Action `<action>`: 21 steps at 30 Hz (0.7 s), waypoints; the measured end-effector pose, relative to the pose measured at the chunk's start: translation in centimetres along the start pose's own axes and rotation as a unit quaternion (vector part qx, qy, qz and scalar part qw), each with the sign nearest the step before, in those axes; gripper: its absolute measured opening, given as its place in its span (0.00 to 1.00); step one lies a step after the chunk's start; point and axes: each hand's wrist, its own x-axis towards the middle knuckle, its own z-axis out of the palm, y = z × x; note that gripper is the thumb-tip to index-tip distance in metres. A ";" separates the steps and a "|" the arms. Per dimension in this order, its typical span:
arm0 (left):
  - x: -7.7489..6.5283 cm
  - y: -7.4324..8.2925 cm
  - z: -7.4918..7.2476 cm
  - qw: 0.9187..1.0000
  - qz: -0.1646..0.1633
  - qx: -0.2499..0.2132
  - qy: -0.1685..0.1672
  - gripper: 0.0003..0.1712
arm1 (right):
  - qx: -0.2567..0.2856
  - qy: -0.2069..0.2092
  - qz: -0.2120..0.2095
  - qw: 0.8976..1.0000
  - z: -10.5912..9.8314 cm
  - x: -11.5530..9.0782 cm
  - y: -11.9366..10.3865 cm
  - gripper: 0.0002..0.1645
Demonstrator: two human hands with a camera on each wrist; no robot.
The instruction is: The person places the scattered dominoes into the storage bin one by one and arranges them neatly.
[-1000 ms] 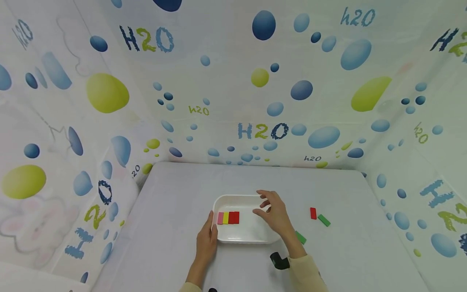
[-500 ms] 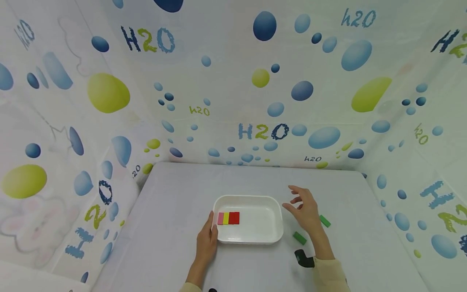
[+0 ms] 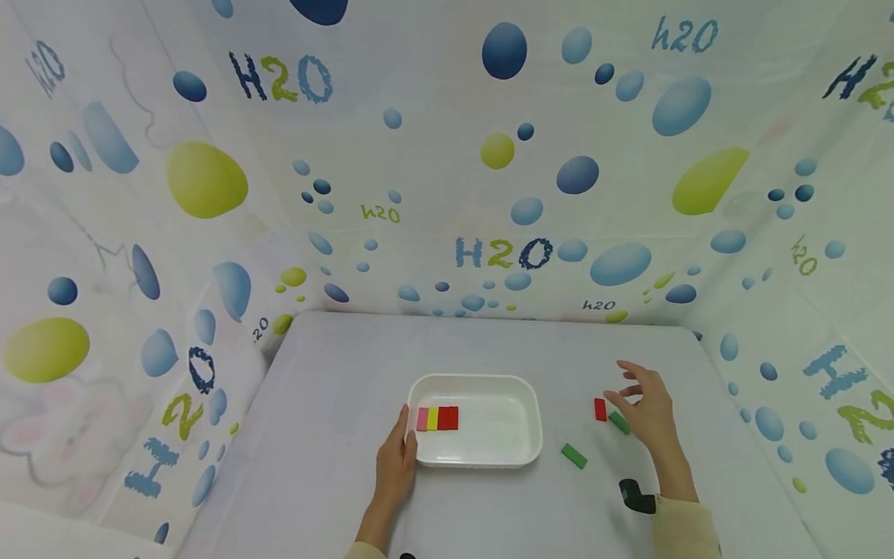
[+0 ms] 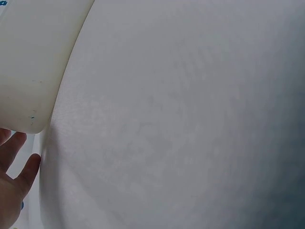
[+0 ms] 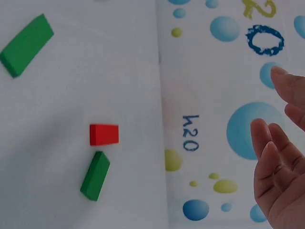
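A shallow white tray [image 3: 496,431] lies on the table. My left hand [image 3: 396,462] rests against its left side with straight fingers; in the left wrist view the fingertips are right at the tray's edge [image 4: 35,95]. Inside the tray, a pink block [image 3: 422,419], a yellow block [image 3: 433,418] and red blocks [image 3: 448,418] sit in a row at the left. My right hand [image 3: 648,407] hovers at the right, thumb and fingers apart, holding nothing. Nearest to it are a loose red block [image 3: 600,409] and a green block [image 3: 618,422], partly overlapped by the hand.
Another green block [image 3: 574,456] lies between the tray and the right forearm. A black strap-like piece [image 3: 637,497] sticks out by the right sleeve. White sheeting [image 3: 419,155] with bubble prints stands behind the table and along both sides.
My right hand has moved rightward from over the tray, past the loose red block, to beside the green one. The left hand and the tray have stayed put.
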 end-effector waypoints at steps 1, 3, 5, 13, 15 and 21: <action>0.0 0.0 0.0 1.000 0.000 0.000 0.000 0.31 | -0.007 -0.004 0.005 1.000 -0.2 0.0 0.5 0.35; 0.0 0.0 0.0 1.000 0.001 0.001 0.000 0.31 | -0.024 -0.012 0.013 1.000 -0.6 0.0 1.5 0.35; 0.1 0.0 0.0 1.000 0.001 0.003 0.000 0.31 | -0.042 -0.021 0.020 0.999 -0.8 -0.1 2.5 0.34; 0.1 0.0 0.0 1.000 0.003 0.000 -0.004 0.31 | -0.074 -0.105 0.066 0.989 -0.9 -0.3 5.3 0.36; 0.0 0.0 -0.1 1.000 0.004 0.001 -0.003 0.31 | -0.078 -0.134 0.081 0.985 -0.8 -0.3 5.8 0.36; 0.0 0.0 -0.1 1.000 0.005 0.002 -0.003 0.31 | -0.078 -0.205 0.107 0.970 -0.7 -0.2 7.3 0.38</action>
